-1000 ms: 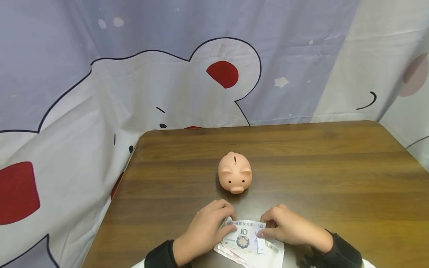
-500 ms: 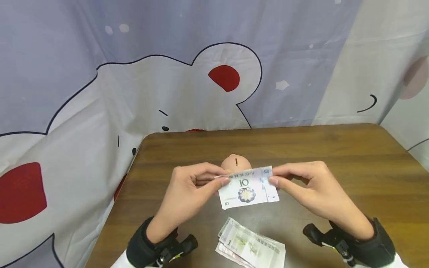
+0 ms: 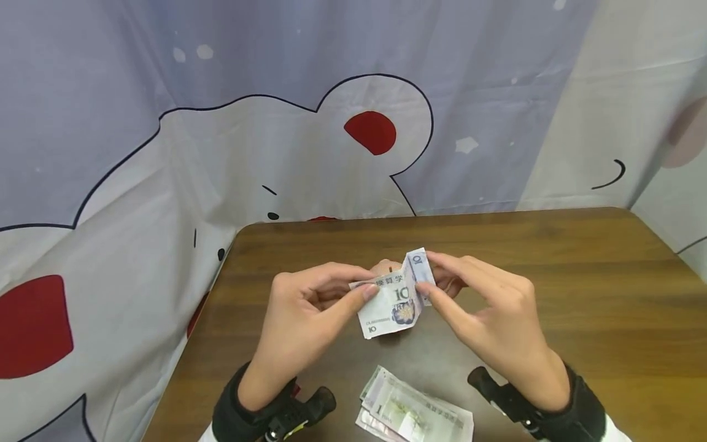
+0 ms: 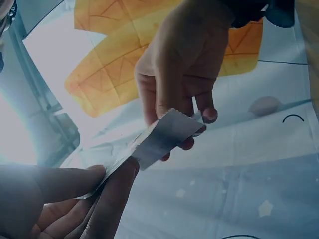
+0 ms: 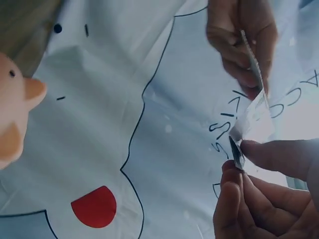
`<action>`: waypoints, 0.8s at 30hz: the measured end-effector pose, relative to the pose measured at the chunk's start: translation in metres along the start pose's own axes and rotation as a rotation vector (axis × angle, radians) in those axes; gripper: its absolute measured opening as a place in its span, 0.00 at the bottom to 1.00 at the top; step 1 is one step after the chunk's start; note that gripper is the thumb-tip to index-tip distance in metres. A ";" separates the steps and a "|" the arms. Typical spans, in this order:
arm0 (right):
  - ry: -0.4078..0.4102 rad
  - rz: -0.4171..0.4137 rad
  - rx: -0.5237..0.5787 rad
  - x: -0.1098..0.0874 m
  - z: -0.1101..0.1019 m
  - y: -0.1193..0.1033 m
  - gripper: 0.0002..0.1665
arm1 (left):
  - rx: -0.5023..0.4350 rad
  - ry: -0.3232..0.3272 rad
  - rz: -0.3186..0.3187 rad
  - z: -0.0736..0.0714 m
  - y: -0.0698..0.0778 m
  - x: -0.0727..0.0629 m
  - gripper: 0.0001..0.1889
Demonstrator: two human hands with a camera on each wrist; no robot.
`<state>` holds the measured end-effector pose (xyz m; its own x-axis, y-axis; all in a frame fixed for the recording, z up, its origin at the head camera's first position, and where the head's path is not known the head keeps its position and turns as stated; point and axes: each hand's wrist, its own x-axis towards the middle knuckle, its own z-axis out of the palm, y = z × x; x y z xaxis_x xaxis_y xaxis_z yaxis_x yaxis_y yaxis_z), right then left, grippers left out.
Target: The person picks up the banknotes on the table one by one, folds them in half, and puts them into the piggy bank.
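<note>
A pale banknote (image 3: 386, 307) marked 10 is held up between both hands, creased so that its right part stands at an angle. My left hand (image 3: 309, 307) pinches its left end between thumb and fingers. At the folded right end, my right hand (image 3: 491, 313) pinches the note near the crease. Behind the note, the pink piggy bank (image 3: 386, 265) is mostly hidden in the head view; its side and ear show in the right wrist view (image 5: 12, 109). In the left wrist view the note's bent underside (image 4: 167, 137) spans from hand to hand.
Several more banknotes (image 3: 417, 408) lie in a loose pile on the wooden table (image 3: 580, 294), close to the front edge of the view. A patterned curtain (image 3: 265, 141) hangs behind and to the left of the table. Both wrists wear black straps with cameras.
The 10 note was lifted off the pile and raised in front of the piggy bank. Since half a second ago its right end has been bent over, with the right hand moving left.
</note>
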<state>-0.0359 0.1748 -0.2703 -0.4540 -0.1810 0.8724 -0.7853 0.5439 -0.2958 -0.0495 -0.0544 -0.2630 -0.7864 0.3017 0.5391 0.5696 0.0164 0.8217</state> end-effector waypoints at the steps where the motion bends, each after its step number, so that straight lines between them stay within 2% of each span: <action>1: 0.001 0.002 0.001 0.000 0.000 0.000 0.19 | -0.007 -0.005 0.012 -0.001 0.000 0.000 0.06; 3: 0.011 0.014 0.003 0.000 0.001 0.001 0.15 | -0.008 -0.008 0.029 -0.003 0.001 -0.001 0.06; 6: 0.015 0.044 0.046 -0.001 0.002 0.000 0.15 | 0.002 -0.023 0.029 -0.006 0.001 -0.001 0.06; 10: -0.034 0.078 0.182 -0.004 0.007 -0.002 0.19 | 0.009 -0.067 0.007 -0.007 -0.001 0.001 0.05; 12: -0.053 0.104 0.251 -0.005 0.009 -0.002 0.21 | 0.005 -0.069 -0.002 -0.006 -0.001 0.002 0.05; 16: -0.037 0.198 0.315 -0.008 0.009 -0.002 0.28 | 0.014 -0.024 -0.012 -0.006 -0.001 0.002 0.05; 19: 0.019 0.245 0.317 -0.008 0.008 -0.002 0.28 | 0.087 0.042 0.003 -0.006 -0.002 0.002 0.05; 21: 0.079 0.216 0.300 -0.008 0.009 -0.003 0.23 | 0.159 0.095 0.046 -0.003 -0.004 0.002 0.05; 24: 0.186 0.060 0.202 -0.007 0.016 -0.005 0.11 | 0.264 0.162 0.162 0.006 -0.008 0.000 0.05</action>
<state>-0.0352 0.1602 -0.2810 -0.4318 0.0108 0.9019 -0.8357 0.3715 -0.4045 -0.0529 -0.0487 -0.2705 -0.6964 0.1657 0.6982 0.7156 0.2333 0.6584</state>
